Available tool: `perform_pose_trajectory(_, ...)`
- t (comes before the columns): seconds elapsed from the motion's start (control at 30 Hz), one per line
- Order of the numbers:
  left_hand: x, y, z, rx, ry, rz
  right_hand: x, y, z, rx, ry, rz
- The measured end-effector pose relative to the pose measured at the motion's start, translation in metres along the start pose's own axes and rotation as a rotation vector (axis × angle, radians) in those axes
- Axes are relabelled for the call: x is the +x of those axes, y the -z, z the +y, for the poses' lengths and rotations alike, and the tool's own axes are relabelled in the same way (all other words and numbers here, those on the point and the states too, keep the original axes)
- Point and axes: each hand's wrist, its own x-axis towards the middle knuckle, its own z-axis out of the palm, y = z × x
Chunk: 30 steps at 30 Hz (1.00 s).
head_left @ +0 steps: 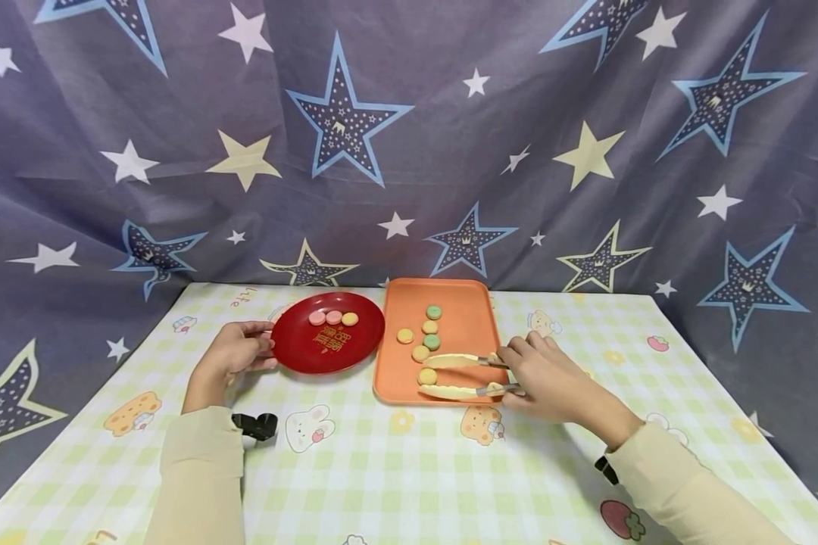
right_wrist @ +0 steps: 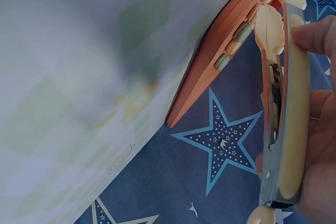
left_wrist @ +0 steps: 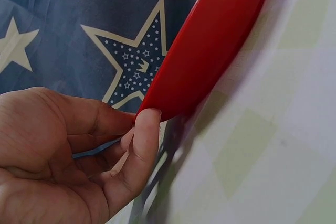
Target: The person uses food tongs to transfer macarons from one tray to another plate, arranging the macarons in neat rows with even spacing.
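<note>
My left hand pinches the left rim of a red plate between thumb and fingers. Gold characters mark the plate, and two pink macarons and one yellow macaron sit in a row on it. A pair of tongs with cream, scalloped tips is gripped in my right hand, its arms spread apart. The tips reach over the orange tray from the right. One yellow macaron lies between them, near the tray's front edge.
Several other macarons lie on the tray, among them a green macaron at the back and a yellow macaron at the left. The tray stands right beside the plate on a checked tablecloth. A star-patterned curtain hangs behind the table.
</note>
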Motion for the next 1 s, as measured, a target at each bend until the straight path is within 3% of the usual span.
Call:
perform_pose_trajectory(0.4, -0.002, -0.002, 0.003, -0.002, 0.004, 0.000, -0.001, 0.000, 0.000, 0.010, -0.004, -0.022)
perform_pose_trajectory(1.0, -0.001, -0.001, 0.001, -0.019, 0.006, -0.001, 0.010, -0.001, 0.000, -0.038, 0.017, 0.046)
